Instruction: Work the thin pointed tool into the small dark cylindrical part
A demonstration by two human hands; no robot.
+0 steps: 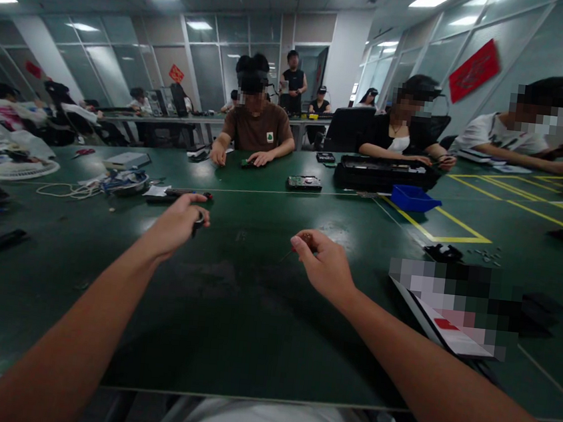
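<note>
My left hand (176, 227) is over the table left of centre, index finger stretched out. Its other fingers are curled round a small black part (198, 224), whose kind I cannot make out. To the right, my right hand (329, 263) is closed on a small brown rounded thing (310, 241), mostly hidden by the fingers. Something thin points down and left from it, too blurred to name. The two hands are apart over the dark green table top (234, 327). Beyond my left hand lie a dark tool (172, 196) and a white paper scrap.
A hard drive (304, 183), a blue tray (413, 199) and a long black casing (380, 176) lie farther back. Right are loose screws (491, 254) and a white-edged, blurred-out item (451, 316). Left are cables (70, 190) and a white fan grille (24, 170). Co-workers sit opposite.
</note>
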